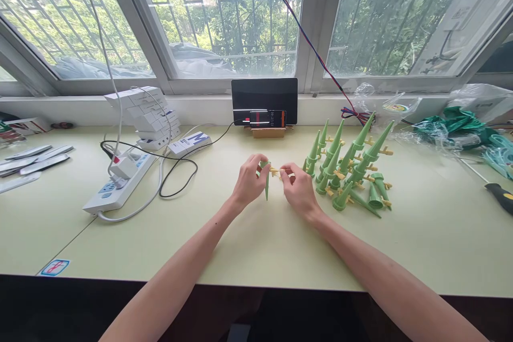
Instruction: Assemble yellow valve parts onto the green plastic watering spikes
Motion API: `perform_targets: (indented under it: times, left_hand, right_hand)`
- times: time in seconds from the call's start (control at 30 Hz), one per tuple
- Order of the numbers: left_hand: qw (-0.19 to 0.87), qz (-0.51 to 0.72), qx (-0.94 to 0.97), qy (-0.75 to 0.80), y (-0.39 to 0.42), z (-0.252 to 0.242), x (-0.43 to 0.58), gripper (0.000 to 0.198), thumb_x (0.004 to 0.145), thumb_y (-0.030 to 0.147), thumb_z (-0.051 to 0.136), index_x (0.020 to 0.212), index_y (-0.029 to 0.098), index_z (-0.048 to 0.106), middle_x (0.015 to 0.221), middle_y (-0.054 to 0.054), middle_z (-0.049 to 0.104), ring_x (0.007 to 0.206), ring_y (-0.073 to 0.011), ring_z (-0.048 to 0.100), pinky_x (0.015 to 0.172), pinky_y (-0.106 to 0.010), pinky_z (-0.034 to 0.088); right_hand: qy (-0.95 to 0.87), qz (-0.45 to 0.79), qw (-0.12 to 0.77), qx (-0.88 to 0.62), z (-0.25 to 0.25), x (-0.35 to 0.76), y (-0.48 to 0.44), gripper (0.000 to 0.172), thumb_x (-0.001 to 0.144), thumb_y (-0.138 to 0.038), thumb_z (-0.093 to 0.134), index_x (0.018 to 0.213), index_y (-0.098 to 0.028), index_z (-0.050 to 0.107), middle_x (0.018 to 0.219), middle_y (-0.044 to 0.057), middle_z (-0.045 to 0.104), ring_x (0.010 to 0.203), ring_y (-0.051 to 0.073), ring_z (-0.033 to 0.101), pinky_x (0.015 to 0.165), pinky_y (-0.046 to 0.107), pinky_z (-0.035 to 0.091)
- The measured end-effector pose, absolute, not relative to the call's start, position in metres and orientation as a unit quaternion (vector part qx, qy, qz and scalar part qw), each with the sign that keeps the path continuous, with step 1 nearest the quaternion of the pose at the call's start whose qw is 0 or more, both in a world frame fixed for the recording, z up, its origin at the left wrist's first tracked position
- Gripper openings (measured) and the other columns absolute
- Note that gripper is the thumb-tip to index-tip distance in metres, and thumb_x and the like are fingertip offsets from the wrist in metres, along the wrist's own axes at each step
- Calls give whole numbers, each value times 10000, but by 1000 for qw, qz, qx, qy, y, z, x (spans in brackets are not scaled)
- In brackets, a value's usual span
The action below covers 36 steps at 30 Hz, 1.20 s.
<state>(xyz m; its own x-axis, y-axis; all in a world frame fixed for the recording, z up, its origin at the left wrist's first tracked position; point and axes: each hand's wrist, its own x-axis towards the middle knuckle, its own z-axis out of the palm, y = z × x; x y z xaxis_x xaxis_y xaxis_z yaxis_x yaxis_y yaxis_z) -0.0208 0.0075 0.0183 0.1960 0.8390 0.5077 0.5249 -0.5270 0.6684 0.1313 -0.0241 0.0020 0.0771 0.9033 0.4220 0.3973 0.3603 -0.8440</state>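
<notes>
- Flat pale strips point(32, 157), far left of the table point(248, 256): I count five, lying loose side by side.
- Blue-and-red sticker point(55, 267): one, at the near left edge.
- White power strip point(116, 187): one, with one plug in it and a white lead curling near it.
- Stack of white boxes point(144, 115): one stack, far left against the sill. I cannot count the boxes exactly.
- Blue-and-white box point(190, 144): one, lying just right of the stack.
- Black cable point(176, 171): one, looping from the power strip toward the phone.
- Dark screen point(264, 100): one, upright at far centre, with one phone point(267, 118) propped in front of it.
- Left hand point(249, 181): fingers closed around the head of one green spike point(266, 184), held point down at centre, just above the table.
- Right hand point(298, 189): thumb and fingers pinched narrow on one yellow fitting point(274, 171), which meets the spike's head.
- Cluster of green spikes point(348, 171), just right of my right hand: about a dozen stand point up and three lie flat. They overlap, so the count is not exact.
- Plastic bags point(452, 123): several, far right.
- Black-handled tool point(499, 195): one, at the right edge.
</notes>
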Motion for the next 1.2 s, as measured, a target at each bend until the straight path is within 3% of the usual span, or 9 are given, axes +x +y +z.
perform_targets:
  times: [0.37, 0.97, 1.2]
  left_hand:
    - [181, 448, 755, 444, 7, 18, -19, 112, 915, 313, 513, 899, 203, 532, 948, -27, 575, 659, -103, 569, 508, -210, 480]
    - [239, 449, 737, 446, 4, 19, -18, 144, 899, 345, 534, 887, 201, 530, 901, -26, 585, 623, -98, 567, 477, -199, 475]
    - [284, 449, 724, 441, 4, 20, -17, 205, 844, 361, 618, 938, 199, 535, 935, -37, 607, 650, -110, 606, 535, -231, 540]
  right_hand:
    - [-639, 279, 522, -491, 1, 131, -24, 249, 944, -402, 466, 882, -195, 589, 790, 18, 612, 506, 112, 498, 493, 252, 415]
    - [-638, 302, 523, -479, 0, 131, -24, 241, 941, -402, 484, 881, -192, 583, 788, 13, 601, 506, 108, 498, 497, 252, 411]
    - [-632, 311, 526, -476, 1, 131, -24, 266, 950, -419, 470, 851, -193, 571, 762, 4, 592, 482, 102, 492, 492, 256, 407]
